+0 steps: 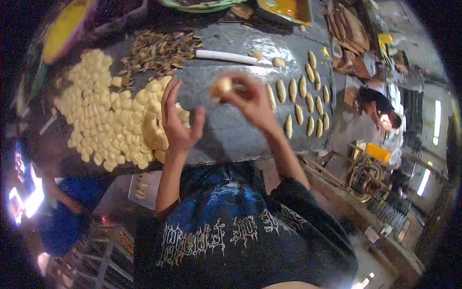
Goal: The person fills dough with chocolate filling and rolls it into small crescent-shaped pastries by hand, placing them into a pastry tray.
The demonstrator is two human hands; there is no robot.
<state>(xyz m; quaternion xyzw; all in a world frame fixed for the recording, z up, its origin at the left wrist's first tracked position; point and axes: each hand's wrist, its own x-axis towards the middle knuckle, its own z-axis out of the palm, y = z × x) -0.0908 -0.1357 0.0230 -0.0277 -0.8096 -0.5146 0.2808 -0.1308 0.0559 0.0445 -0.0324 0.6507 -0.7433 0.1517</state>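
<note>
My left hand is raised at the right edge of a big pile of pale dough pieces, its fingers and thumb spread apart with nothing between them. Over the middle of the dark table, my right hand pinches a small dough piece between thumb and fingers. Several finger-shaped dough rolls lie in loose rows to the right of it. A white rod lies beyond both hands, with two small dough lumps near its right end.
Brown strips are heaped behind the dough pile. Along the far edge are a green-rimmed container, a tray of yellow contents and a yellow container. One person is at the left, another at the far right.
</note>
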